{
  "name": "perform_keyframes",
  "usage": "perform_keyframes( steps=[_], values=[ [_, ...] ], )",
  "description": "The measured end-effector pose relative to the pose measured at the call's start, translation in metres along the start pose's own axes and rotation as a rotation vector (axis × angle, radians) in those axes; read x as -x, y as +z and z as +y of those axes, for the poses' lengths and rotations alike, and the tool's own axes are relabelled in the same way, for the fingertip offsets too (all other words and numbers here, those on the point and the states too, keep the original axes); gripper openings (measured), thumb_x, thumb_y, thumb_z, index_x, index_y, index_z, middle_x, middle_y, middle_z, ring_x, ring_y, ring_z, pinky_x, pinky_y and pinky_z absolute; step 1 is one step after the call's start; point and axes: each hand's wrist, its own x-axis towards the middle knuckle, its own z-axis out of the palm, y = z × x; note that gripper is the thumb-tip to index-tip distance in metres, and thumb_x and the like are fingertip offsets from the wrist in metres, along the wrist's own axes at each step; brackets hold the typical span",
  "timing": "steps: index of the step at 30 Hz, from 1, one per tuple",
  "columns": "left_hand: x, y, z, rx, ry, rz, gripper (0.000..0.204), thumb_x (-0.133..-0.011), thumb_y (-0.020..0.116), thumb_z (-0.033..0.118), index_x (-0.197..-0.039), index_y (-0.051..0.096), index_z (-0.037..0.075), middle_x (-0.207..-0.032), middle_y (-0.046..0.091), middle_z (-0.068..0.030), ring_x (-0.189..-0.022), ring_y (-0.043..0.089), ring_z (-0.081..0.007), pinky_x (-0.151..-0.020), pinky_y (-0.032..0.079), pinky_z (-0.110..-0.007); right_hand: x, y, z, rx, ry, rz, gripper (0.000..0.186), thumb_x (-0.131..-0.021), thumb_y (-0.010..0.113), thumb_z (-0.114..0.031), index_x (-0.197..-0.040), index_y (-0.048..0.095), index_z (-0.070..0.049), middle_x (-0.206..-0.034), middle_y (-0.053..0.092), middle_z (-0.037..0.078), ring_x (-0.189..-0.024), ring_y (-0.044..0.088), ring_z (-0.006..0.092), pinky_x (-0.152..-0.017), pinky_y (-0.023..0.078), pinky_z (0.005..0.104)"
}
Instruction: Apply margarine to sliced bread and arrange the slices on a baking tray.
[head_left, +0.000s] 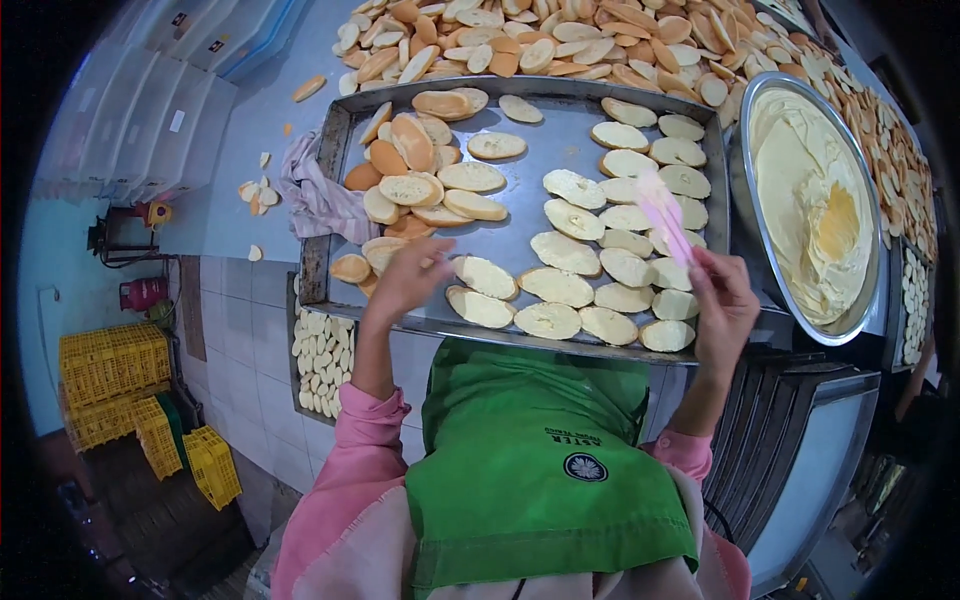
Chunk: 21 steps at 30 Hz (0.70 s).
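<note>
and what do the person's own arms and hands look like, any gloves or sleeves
The left hand and right hand are bare, no gloves. The left sleeve and right sleeve are pink, creased, and end on the forearms.

The bare left hand (405, 280) is loosely spread, its slightly blurred fingers (438, 247) parted, half bent and pointing rightward. Behind those fingers, the bare left wrist (374, 350) leads down into a pink fabric sleeve (365, 435). Well to their right, the bare right hand (730, 305) pinches between thumb and curled fingers, its bare wrist (703, 395) below them.
</note>
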Motion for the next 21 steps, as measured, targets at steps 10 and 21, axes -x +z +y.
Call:
perform_keyframes(
  steps=[10, 21],
  values=[
    [0.006, -0.033, -0.030, -0.563, 0.186, 0.215, 0.048, -0.055, 0.069, 0.003, -0.100, 0.053, 0.003, -0.106, 0.047, -0.0148, -0.102, 0.044, -0.0336, -0.087, 0.037, -0.039, -0.034, -0.146, -0.058, 0.794, -0.114, 0.344, 0.016, -0.082, 0.057, -0.007, -0.095, 0.063, -0.002, -0.077, 0.059, 0.007, -0.069, 0.054, 0.0116, -0.061, 0.040, 0.0224],
    [0.015, -0.034, -0.052, -0.435, 0.097, 0.450, 0.032, -0.074, 0.063, 0.011, -0.101, 0.048, 0.002, -0.093, 0.050, -0.0120, -0.085, 0.051, -0.0277, -0.074, 0.041, -0.036, -0.142, -0.190, -0.052, 1.614, 0.004, -0.034, 0.015, -0.071, 0.063, -0.020, -0.078, 0.067, -0.007, -0.073, 0.062, 0.013, -0.068, 0.059, 0.0316, -0.061, 0.046, 0.0368]
  ],
)
